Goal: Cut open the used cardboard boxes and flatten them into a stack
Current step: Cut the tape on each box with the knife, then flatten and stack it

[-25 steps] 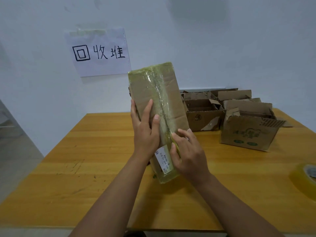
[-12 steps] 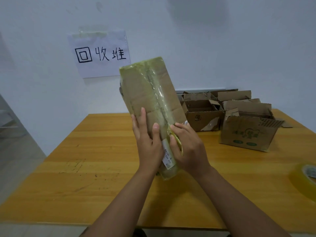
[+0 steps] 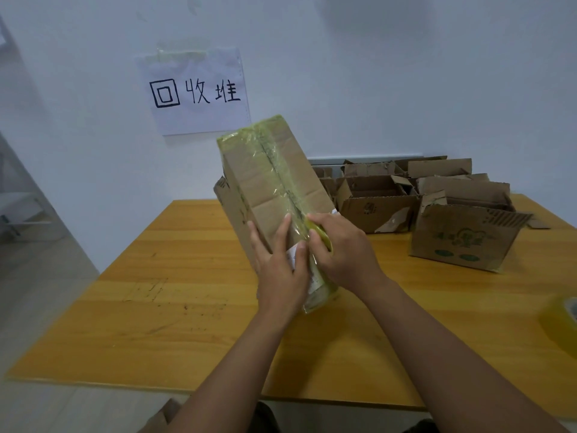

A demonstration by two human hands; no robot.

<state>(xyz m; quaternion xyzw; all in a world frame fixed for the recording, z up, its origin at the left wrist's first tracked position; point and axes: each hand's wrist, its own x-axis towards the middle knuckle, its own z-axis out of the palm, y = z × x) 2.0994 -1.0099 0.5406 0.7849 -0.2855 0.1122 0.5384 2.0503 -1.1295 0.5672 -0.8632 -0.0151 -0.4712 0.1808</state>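
A tall cardboard box (image 3: 265, 182) wrapped in yellowish clear tape stands on end on the wooden table (image 3: 156, 292), leaning to the left. My left hand (image 3: 278, 270) presses on its front face low down, fingers straight and pointing up, with the thumb on a white label (image 3: 293, 256). My right hand (image 3: 346, 254) sits on the taped centre seam and pinches a small yellow cutter (image 3: 321, 237) against it. The cutter's blade is hidden by my fingers.
Opened cardboard boxes stand at the back right: one (image 3: 374, 210) behind the taped box and a printed one (image 3: 462, 242) nearer. A roll of tape (image 3: 562, 320) lies at the right edge. A handwritten paper sign (image 3: 196, 92) hangs on the wall.
The box has tipped further to the left. My right hand has slid up along the taped seam with the cutter, and my left hand has shifted with the box.
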